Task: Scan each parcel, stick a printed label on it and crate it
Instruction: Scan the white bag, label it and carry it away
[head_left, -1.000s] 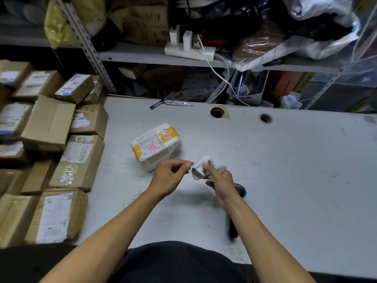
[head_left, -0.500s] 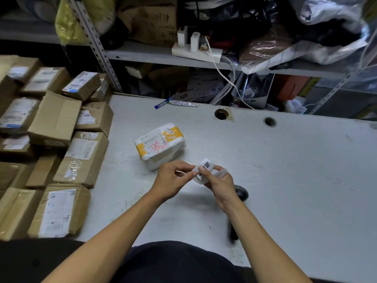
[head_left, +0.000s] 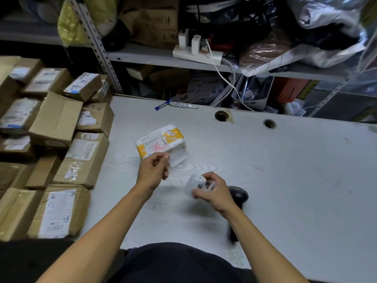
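On the table (head_left: 285, 180), at 11 o'clock from the hands: parcel (head_left: 160, 140). Left hand (head_left: 153, 170) pinching a label (head_left: 178, 158) beside it. Right hand (head_left: 212, 190) gripping the backing (head_left: 193, 183).

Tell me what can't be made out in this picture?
All head view:
- Black handheld scanner: mostly hidden behind the right hand and forearm, blurred.
- Print on the white label strip: too small.
- Peeled white label in the left hand: blank side showing.
- Red scribble on the white-and-yellow parcel: illegible.
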A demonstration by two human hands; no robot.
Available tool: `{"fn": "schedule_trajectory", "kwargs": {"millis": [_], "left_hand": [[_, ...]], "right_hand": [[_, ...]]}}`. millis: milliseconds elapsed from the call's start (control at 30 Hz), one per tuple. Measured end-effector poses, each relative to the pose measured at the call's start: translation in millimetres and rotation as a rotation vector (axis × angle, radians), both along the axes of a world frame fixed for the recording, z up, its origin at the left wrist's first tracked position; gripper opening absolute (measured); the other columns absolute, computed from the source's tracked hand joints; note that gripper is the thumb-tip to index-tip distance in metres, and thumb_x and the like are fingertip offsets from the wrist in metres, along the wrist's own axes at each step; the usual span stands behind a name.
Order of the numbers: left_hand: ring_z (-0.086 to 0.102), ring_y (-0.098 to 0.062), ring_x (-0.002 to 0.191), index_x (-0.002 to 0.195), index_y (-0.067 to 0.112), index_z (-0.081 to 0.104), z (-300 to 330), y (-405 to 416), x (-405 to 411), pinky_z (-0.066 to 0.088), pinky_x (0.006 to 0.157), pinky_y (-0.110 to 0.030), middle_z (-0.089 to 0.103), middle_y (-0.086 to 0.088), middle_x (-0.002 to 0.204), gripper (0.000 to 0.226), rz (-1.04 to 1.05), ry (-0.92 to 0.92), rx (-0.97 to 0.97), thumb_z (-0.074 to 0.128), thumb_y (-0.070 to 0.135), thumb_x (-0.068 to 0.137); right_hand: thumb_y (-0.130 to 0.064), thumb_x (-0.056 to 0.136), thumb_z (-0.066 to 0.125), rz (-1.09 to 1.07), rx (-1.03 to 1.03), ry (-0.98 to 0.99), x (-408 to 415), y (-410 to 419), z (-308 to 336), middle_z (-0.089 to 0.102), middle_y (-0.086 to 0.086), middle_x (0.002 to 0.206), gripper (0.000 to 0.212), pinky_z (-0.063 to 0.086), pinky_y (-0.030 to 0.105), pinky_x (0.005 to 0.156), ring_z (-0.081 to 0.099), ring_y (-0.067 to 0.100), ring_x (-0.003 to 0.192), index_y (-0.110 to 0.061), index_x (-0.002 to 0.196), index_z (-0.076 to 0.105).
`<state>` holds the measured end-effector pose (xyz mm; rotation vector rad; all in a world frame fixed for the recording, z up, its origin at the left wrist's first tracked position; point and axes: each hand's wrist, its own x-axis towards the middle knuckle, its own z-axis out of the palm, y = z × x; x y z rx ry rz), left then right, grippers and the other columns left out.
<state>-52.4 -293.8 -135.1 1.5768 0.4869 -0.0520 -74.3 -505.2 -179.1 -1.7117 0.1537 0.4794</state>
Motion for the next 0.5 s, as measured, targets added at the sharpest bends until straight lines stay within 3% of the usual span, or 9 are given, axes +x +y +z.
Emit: {"fn": "schedule_trajectory", "kwargs": {"millis": [100,167,267,333,433,500], "left_hand": [[0.071,-0.022,0.064,0.099,0.007,0.072,5,11,-1,0.059,0.061,-0.028,0.072,-0.013,0.075,0.011,-0.075,-0.008,-0.047,0.063,0.013,0.099],[0.075,-0.029,0.080,0.101,0.002,0.073,5,16,-3,0.062,0.073,-0.031,0.076,-0.018,0.088,0.012,-0.113,-0.013,-0.093,0.063,0.007,0.097],[0.075,-0.032,0.088,0.101,0.002,0.074,4,20,-5,0.062,0.081,-0.032,0.076,-0.018,0.094,0.014,-0.154,0.002,-0.132,0.062,-0.001,0.095],[0.073,-0.031,0.089,0.095,0.005,0.076,3,22,-8,0.061,0.082,-0.032,0.076,-0.017,0.092,0.017,-0.189,0.020,-0.142,0.061,-0.004,0.094],[0.071,-0.027,0.085,0.087,0.009,0.078,1,22,-8,0.059,0.081,-0.032,0.073,-0.019,0.089,0.018,-0.243,0.055,-0.138,0.061,0.006,0.083],[0.067,-0.023,0.080,0.088,0.008,0.077,2,20,-8,0.057,0.076,-0.030,0.070,-0.017,0.085,0.025,-0.297,0.046,-0.125,0.055,0.012,0.075]], "right_hand": [[-0.022,0.069,0.082,0.147,-0.313,-0.109,-12,4,-11,0.066,-0.013,0.093,0.034,0.045,0.012,0.072,0.062,0.003,0.086,-0.026,0.093,0.058],[-0.029,0.071,0.082,0.238,-0.404,-0.105,-19,6,-15,0.062,-0.014,0.095,0.037,0.044,0.014,0.072,0.060,0.010,0.091,-0.028,0.094,0.053],[-0.066,0.062,0.079,0.269,-0.478,-0.136,-24,8,-9,0.057,-0.022,0.106,0.058,0.046,0.022,0.085,0.055,0.003,0.101,-0.037,0.106,0.053],[-0.073,0.071,0.070,0.130,-0.353,-0.186,-17,15,3,0.059,-0.024,0.110,0.054,0.044,0.023,0.091,0.055,-0.002,0.106,-0.039,0.111,0.058],[-0.045,0.093,0.066,0.021,-0.047,-0.073,7,29,26,0.071,-0.010,0.104,0.023,0.048,0.026,0.086,0.067,0.002,0.094,-0.035,0.113,0.065],[-0.030,0.097,0.064,0.108,0.063,0.032,24,39,39,0.073,-0.005,0.099,0.025,0.053,0.026,0.078,0.069,0.007,0.087,-0.024,0.122,0.067]]}}
